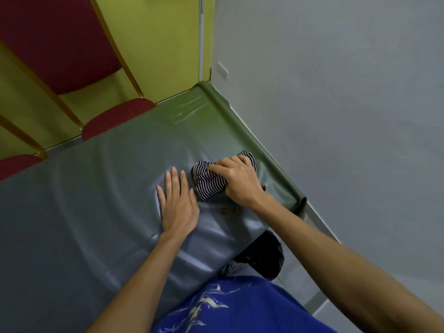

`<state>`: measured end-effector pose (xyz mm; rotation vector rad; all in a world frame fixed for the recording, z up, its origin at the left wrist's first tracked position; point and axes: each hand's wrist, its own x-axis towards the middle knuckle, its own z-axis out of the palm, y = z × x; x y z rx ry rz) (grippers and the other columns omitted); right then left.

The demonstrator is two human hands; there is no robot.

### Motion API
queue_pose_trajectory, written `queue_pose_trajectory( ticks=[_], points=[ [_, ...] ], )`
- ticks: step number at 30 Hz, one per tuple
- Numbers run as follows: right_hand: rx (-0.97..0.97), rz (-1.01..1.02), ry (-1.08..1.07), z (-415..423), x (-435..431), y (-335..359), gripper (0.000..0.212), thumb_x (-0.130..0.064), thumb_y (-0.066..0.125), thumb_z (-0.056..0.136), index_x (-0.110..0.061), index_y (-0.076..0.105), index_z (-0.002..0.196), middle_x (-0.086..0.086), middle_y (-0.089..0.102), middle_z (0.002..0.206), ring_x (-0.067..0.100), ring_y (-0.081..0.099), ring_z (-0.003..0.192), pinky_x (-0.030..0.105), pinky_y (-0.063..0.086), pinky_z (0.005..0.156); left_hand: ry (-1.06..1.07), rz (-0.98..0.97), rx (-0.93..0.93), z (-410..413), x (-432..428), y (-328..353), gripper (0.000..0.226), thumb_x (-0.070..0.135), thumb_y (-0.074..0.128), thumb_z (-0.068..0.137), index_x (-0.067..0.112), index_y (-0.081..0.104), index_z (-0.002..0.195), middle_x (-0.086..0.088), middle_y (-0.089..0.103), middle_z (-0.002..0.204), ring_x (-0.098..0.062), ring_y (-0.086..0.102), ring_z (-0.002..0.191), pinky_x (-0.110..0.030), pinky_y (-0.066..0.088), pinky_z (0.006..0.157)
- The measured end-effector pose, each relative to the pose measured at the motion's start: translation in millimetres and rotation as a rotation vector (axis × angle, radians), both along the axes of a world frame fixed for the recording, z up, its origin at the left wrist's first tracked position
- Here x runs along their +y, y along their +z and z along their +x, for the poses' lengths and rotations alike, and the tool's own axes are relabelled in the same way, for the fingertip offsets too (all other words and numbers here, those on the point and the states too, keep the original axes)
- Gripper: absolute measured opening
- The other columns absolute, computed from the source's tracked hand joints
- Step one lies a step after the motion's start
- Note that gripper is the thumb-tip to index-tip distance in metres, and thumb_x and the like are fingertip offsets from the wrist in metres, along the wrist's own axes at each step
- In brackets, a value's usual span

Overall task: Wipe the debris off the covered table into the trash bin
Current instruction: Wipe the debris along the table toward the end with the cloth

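Note:
A shiny green plastic cover lies over the table (101,188). My right hand (240,181) grips a bunched striped cloth (209,181) pressed on the cover near the table's right edge. My left hand (176,203) lies flat on the cover, fingers spread, just left of the cloth. A few small brown bits of debris (230,211) sit on the cover below the cloth, near my right wrist. A bin with a black bag (264,255) stands under the table's near right edge, partly hidden by my right arm.
Red padded chairs (115,118) with gold frames stand along the table's far side against a yellow-green wall. A grey wall (336,92) runs close along the table's right edge. My blue shirt (240,308) fills the bottom.

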<state>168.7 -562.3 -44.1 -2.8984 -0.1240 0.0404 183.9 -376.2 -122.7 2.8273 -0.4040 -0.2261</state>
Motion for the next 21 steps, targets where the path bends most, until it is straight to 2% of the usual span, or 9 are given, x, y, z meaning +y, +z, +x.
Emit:
queue_pose_trajectory(
  ticks=[3,6,8,12,16,21],
  points=[
    [0.062,-0.020,0.112,-15,-16,2,0.071,-0.010,0.051,0.055,-0.028,0.067,0.122,-0.004,0.067,0.112,0.025,0.059,0.099,0.043,0.039,0.092,-0.013,-0.012,0.008,0,4,2,0.065,0.035,0.010,0.098,0.006,0.009,0.157,-0.007,-0.002,0.166,-0.021,-0.005,0.153,-0.047,-0.001,0.124],
    [0.127,-0.078,0.224,-27,-37,11,0.069,-0.014,0.051,0.054,-0.030,0.068,0.120,-0.006,0.067,0.112,0.022,0.058,0.101,0.039,0.031,0.094,-0.003,0.002,-0.016,-2,1,2,0.063,0.034,0.012,0.100,0.005,0.009,0.156,-0.008,0.001,0.166,-0.022,-0.003,0.154,-0.047,0.001,0.124],
    [0.120,-0.089,0.201,-25,-44,16,0.070,-0.012,0.052,0.053,-0.030,0.068,0.119,-0.005,0.067,0.112,0.023,0.059,0.101,0.039,0.030,0.093,0.005,0.004,-0.016,-3,-1,1,0.063,0.034,0.013,0.101,0.005,0.011,0.156,-0.009,0.003,0.166,-0.023,-0.001,0.154,-0.048,0.004,0.124],
    [0.011,-0.061,0.125,-14,-20,12,0.065,-0.014,0.047,0.057,-0.028,0.069,0.116,-0.003,0.067,0.107,0.026,0.059,0.096,0.041,0.038,0.089,0.016,0.047,-0.046,-4,-1,1,0.064,0.032,0.016,0.099,0.003,0.018,0.155,-0.011,0.011,0.165,-0.026,0.008,0.153,-0.050,0.011,0.123],
    [-0.008,-0.049,0.234,-22,-2,0,0.061,-0.014,0.035,0.068,-0.029,0.068,0.116,-0.005,0.065,0.105,0.023,0.056,0.093,0.041,0.039,0.089,-0.003,0.046,-0.027,-4,0,2,0.066,0.030,0.017,0.095,0.004,0.016,0.156,-0.010,0.009,0.166,-0.025,0.005,0.153,-0.050,0.008,0.123],
    [0.043,-0.071,0.322,-41,-31,5,0.063,-0.016,0.041,0.064,-0.032,0.066,0.120,-0.008,0.065,0.111,0.020,0.055,0.097,0.040,0.036,0.092,-0.009,0.028,0.001,-3,-1,4,0.063,0.034,0.020,0.101,0.003,0.017,0.155,-0.011,0.009,0.165,-0.026,0.005,0.153,-0.053,0.007,0.122]
  ],
)
